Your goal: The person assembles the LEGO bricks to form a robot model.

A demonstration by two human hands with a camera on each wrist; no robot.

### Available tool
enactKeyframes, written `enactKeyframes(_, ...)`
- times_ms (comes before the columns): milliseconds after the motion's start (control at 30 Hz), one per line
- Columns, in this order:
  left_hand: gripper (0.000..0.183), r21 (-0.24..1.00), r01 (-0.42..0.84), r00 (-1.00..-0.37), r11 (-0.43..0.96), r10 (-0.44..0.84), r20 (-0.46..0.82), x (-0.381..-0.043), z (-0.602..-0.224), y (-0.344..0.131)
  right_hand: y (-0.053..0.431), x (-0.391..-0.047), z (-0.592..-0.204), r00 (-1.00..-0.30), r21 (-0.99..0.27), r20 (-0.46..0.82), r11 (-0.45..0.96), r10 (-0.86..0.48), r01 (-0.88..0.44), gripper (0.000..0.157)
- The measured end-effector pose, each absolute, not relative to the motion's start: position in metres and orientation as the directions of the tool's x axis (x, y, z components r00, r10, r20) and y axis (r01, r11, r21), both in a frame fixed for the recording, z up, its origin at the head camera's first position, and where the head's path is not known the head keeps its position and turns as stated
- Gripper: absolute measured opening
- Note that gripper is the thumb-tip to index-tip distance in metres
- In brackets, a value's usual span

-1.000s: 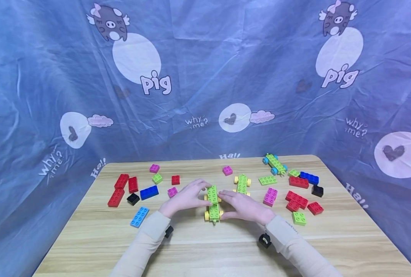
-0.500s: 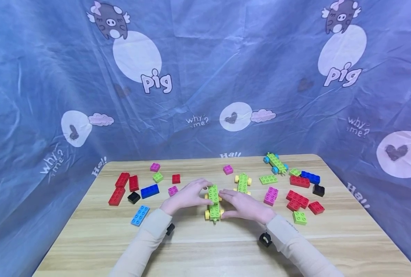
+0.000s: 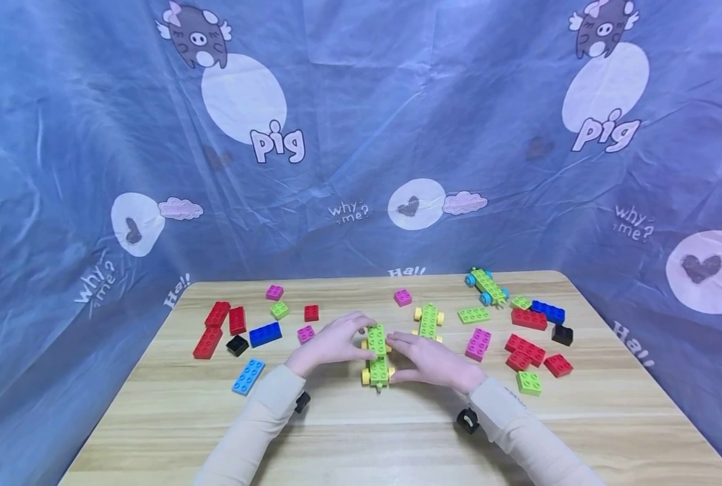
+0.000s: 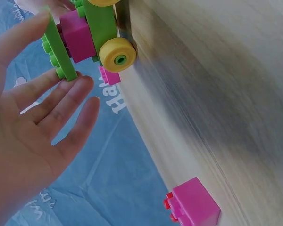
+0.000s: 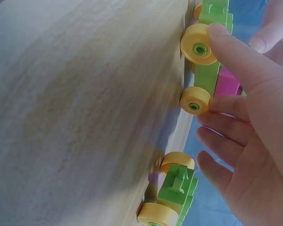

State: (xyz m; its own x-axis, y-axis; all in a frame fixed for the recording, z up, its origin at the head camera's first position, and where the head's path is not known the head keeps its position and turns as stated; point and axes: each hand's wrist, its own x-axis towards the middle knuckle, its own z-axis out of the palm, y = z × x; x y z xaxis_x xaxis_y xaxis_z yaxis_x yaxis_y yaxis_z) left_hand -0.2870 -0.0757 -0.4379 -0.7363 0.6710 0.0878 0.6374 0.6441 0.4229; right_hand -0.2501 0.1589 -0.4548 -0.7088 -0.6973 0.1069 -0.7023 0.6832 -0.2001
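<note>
A lime toy-car base (image 3: pixel 379 374) with yellow wheels stands on the table. A magenta brick (image 4: pixel 78 37) sits on it, topped by a thin lime building plate (image 3: pixel 376 341). My left hand (image 3: pixel 335 345) holds that plate between the thumb at its near end and the fingers at its far end. On the other side, my right hand (image 3: pixel 429 360) holds the car base, thumb at the near wheel (image 5: pixel 198 44) and index finger at the farther wheel (image 5: pixel 195 100). A second yellow-wheeled car base (image 3: pixel 428 320) stands just beyond the right hand, partly hidden by it.
At the left lie red bricks (image 3: pixel 207 343), a blue brick (image 3: pixel 266 334), a black brick (image 3: pixel 237 345) and a light-blue plate (image 3: pixel 248 376). To the right are a magenta brick (image 3: pixel 479 344), more red bricks (image 3: pixel 525 349) and a blue-wheeled car base (image 3: pixel 488 286). A patterned curtain (image 3: pixel 361 135) hangs behind.
The head view has shifted slightly. Both hands keep the same hold on the plate and car base.
</note>
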Motion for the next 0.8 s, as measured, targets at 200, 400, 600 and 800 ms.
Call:
enactKeyframes(200,0.064,0.392,0.656,-0.728,0.644,0.677,0.106,-0.2866,-0.4380,-0.0734,0.1587,-0.2493,-0.4543,-0.707,-0.197,0.106,0.683,-0.699,-0.704,0.076)
enactKeyframes(400,0.065,0.411,0.635,-0.741,0.654,0.665,0.086,-0.2851,-0.4349,-0.0726,0.1588,-0.2495,-0.4550,-0.705,-0.201,0.111,0.679,-0.701,-0.707,0.076)
enactKeyframes(600,0.064,0.370,0.636,-0.748,0.677,0.659,0.079,-0.2837,-0.4343,-0.0701,0.1593,-0.2503,-0.4553,-0.706,-0.196,0.115,0.681,-0.698,-0.705,0.076)
enactKeyframes(800,0.063,0.360,0.617,-0.762,0.699,0.646,0.052,-0.2811,-0.4351,-0.0690,0.1594,-0.2502,-0.4558,-0.708,-0.202,0.110,0.682,-0.697,-0.703,0.077)
